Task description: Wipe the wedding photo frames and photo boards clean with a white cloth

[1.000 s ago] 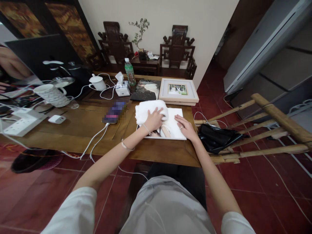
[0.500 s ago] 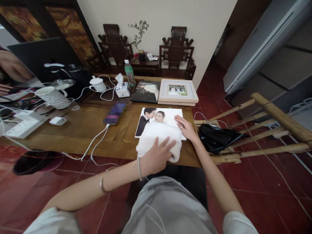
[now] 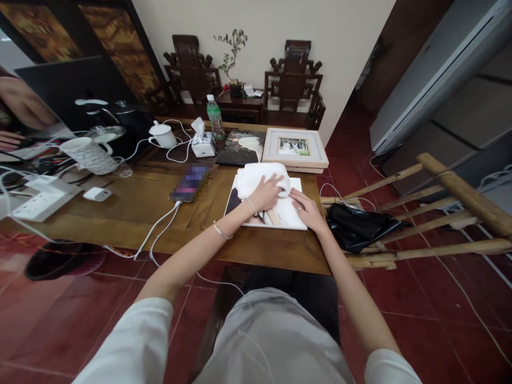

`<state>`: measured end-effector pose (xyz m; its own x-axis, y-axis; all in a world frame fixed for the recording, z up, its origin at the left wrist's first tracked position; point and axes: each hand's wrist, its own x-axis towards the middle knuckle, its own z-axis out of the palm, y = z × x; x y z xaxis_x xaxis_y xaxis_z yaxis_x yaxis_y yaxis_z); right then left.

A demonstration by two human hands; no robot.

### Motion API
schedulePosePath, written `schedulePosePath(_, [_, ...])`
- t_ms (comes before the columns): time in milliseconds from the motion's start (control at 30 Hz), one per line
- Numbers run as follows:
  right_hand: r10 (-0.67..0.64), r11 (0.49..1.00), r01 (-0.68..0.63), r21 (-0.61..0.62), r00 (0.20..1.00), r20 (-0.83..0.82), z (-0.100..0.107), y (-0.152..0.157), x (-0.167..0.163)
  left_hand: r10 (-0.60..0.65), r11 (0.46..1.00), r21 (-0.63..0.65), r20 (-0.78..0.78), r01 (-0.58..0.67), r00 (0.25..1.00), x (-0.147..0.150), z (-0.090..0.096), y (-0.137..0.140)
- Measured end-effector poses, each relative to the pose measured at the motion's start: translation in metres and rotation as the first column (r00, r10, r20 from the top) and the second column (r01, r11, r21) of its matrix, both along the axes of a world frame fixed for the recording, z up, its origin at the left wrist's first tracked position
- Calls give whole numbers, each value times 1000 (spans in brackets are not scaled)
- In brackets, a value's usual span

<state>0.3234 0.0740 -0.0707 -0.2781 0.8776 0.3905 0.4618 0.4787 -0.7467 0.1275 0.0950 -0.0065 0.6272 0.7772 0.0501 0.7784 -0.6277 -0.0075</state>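
A photo panel (image 3: 295,216) with a white ground and a portrait of a couple lies flat near the table's front edge. My left hand (image 3: 266,194) grips a folded white towel (image 3: 256,176), pressing it on the panel's far part with its fingers curved over the cloth. The towel hides the upper part of the picture. My right hand (image 3: 309,210) rests flat on the panel's right side, fingers stretched out, and holds nothing.
Behind the panel are a dark photo panel (image 3: 240,148) and white frames (image 3: 323,156). A phone (image 3: 191,184) on a cable, tissue box (image 3: 203,145), bottle (image 3: 215,118) and mugs stand leftward. A bamboo rack (image 3: 460,213) is right. Another person's hand (image 3: 11,140) shows far left.
My left hand has slid the towel away from me, from the panel's near edge to its far edge. The lower part of the picture now shows. My right hand stays on the panel.
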Motion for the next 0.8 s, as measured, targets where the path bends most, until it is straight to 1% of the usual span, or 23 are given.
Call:
schedulePosePath(100, [-3,1000,3,-3,1000,9,0,0,-1,21,999,24,19,-21,1000,1,-6,-3])
schedulePosePath(200, [-9,1000,9,0,1000,15,1,0,-2,5,1000,10,7,-5,1000,-1,-6,-27])
schedulePosePath(267, [-8,1000,8,1,1000,12,1,-1,-2,-2,1000,-11,12,2,1000,-4,-2,-56])
schedulePosePath(367, [2,1000,-2,2,1000,-2,2,-2,-2,-17,999,-42,34,18,999,-8,4,-110])
schedulePosePath(433, [8,1000,-8,7,1000,-15,2,-2,-2,-80,994,-77,42,83,996,-11,7,-142])
schedulePosePath(500, [11,1000,-11,12,1000,-22,1,-2,-2,-133,986,-97,53,138,990,-14,9,-161])
schedulePosePath(533, [11,1000,-11,12,1000,-22,1,-3,-2,-144,984,-98,60,149,988,-15,10,-163])
schedulePosePath(600, [12,1000,-12,7,1000,-15,2,-3,-1,-117,988,-89,68,123,991,-16,11,-155])
schedulePosePath(700, [-5,1000,4,-5,1000,-27,5,-4,0,-10,998,-62,53,13,999,-14,10,-116])
schedulePosePath(767, [-26,1000,25,-11,996,-83,7,-5,1,53,997,-58,29,-51,998,-10,9,-84])
schedulePosePath(800, [-36,999,35,-14,992,-118,9,-6,2,65,996,-59,15,-64,998,-6,8,-70])
